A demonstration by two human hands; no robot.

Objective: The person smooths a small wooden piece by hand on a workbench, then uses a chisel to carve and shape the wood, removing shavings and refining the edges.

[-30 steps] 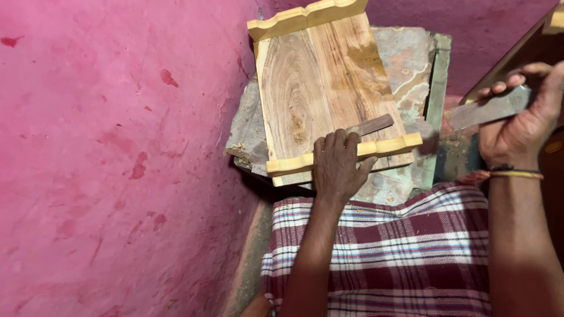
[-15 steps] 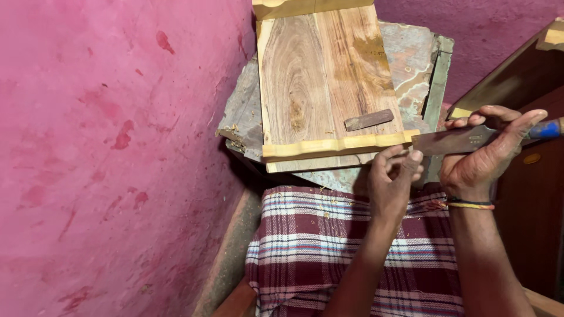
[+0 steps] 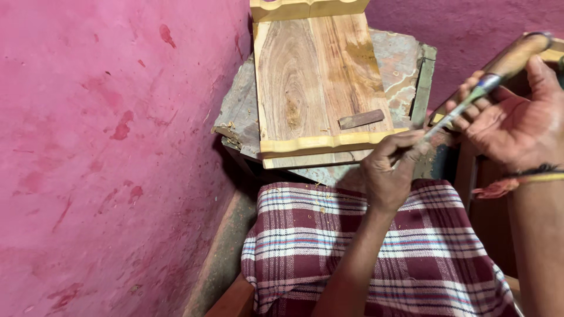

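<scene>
A wooden panel (image 3: 314, 76) with pale moulded strips at its near and far ends lies on a worn block (image 3: 399, 64). A small dark wood sliver (image 3: 361, 119) rests on the panel near its right edge. My right hand (image 3: 517, 117) grips a chisel (image 3: 499, 70) by its wooden handle, the blade slanting down to the left. My left hand (image 3: 390, 167) pinches the blade's tip at the panel's near right corner, just past the moulded strip (image 3: 329, 142).
A pink wall or floor surface (image 3: 111, 152) fills the left side. A checked maroon and white cloth (image 3: 376, 252) covers my lap below the block. Dark wooden pieces (image 3: 470, 170) stand at the right, behind my right hand.
My right hand has turned the chisel so its handle points up and right. My left hand moved right from the panel's near edge and took hold of the blade tip.
</scene>
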